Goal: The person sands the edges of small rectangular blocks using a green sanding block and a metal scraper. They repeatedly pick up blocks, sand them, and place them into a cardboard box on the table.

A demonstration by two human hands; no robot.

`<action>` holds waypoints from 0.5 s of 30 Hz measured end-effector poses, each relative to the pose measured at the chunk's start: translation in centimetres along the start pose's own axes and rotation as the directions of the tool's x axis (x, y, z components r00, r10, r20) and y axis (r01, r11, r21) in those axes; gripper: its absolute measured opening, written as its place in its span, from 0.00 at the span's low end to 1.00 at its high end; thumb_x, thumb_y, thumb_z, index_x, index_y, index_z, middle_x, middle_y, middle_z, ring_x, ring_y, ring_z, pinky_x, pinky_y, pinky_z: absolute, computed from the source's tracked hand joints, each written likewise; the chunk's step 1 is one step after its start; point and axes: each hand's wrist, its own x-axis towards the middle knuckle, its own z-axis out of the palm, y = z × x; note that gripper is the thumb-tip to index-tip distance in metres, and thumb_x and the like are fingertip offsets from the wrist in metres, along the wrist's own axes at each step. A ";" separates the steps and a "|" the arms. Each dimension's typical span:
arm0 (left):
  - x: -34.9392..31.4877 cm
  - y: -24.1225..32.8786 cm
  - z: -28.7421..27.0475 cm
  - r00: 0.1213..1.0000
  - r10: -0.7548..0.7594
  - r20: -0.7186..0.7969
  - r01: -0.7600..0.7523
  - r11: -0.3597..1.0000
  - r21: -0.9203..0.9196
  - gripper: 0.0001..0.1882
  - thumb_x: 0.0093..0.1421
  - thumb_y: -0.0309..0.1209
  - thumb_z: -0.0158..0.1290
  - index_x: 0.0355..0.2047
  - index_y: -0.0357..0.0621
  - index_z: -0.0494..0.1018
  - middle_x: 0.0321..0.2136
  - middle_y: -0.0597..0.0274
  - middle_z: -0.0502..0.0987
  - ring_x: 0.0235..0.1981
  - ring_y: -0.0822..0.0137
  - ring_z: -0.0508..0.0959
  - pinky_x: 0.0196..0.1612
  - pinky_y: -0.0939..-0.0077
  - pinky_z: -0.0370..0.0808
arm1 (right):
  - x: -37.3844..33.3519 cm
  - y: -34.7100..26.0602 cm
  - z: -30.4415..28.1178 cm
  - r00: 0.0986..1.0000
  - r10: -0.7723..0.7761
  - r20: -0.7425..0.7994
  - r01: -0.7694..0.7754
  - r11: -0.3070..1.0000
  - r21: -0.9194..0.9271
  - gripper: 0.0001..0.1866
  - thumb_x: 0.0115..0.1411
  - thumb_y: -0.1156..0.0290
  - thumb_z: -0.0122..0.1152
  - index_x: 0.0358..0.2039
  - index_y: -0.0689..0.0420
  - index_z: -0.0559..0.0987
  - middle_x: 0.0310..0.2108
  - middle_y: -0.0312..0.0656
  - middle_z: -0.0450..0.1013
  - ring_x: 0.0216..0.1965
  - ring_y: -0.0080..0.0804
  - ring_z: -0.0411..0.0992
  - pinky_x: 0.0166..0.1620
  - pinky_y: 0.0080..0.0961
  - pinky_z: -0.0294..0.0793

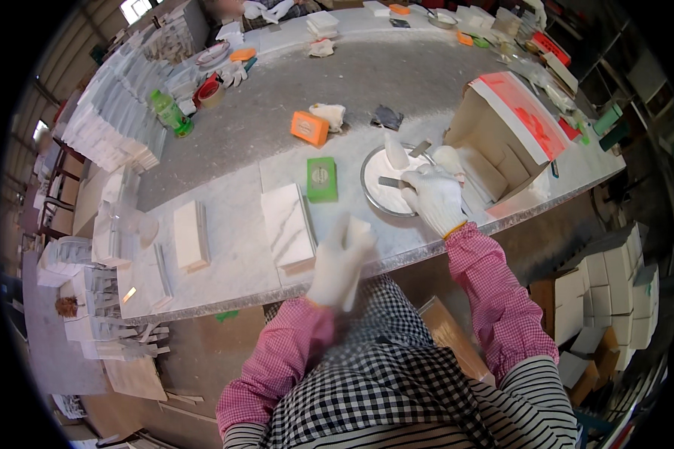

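Blade (390, 182) in right grip (436, 197), over round bowl (365, 187).

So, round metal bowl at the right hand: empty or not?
Not empty: white material covers much of the visible inside of the metal bowl. Depth: cannot tell; the gloved right hand hides part.

Long worktable (240, 161), grey, w/ paler marble-look slabs along near edge, dusty. On it, L to R: green bottle (171, 116), tape roll (210, 94), thin white tile stack (192, 236), grey-veined white stack (284, 228), green box (322, 179); orange box (309, 129) behind, white cloth (329, 115) just beside; dark rag (387, 117); round bowl (364, 184) w/ white stuff; open carton (470, 123) nr R end
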 end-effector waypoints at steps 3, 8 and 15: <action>0.5 0.8 0.5 0.999 0.019 -0.028 -0.020 1.000 -0.014 0.41 0.60 0.32 0.64 0.68 0.23 0.61 0.51 0.47 0.78 0.47 0.64 0.79 0.48 0.71 0.80 | 0.5 0.1 0.5 0.999 -0.025 -0.037 0.025 1.000 -0.013 0.06 0.58 0.64 0.64 0.34 0.47 0.85 0.32 0.41 0.78 0.38 0.43 0.77 0.42 0.41 0.77; 2.3 0.2 0.4 0.996 0.093 -0.003 -0.093 0.996 0.016 0.45 0.56 0.31 0.68 0.68 0.22 0.59 0.53 0.45 0.76 0.50 0.62 0.79 0.52 0.71 0.78 | 1.0 0.5 0.9 0.996 -0.090 -0.016 0.086 0.984 -0.155 0.06 0.59 0.64 0.63 0.29 0.50 0.82 0.31 0.42 0.78 0.37 0.43 0.77 0.39 0.40 0.77; 2.6 1.5 1.2 0.989 0.145 0.012 -0.145 0.983 0.110 0.45 0.52 0.30 0.68 0.66 0.22 0.62 0.49 0.45 0.78 0.48 0.61 0.80 0.50 0.70 0.80 | 1.0 1.0 0.9 0.983 -0.061 -0.172 0.029 0.983 -0.182 0.07 0.64 0.64 0.59 0.33 0.52 0.79 0.28 0.45 0.76 0.31 0.42 0.77 0.34 0.41 0.77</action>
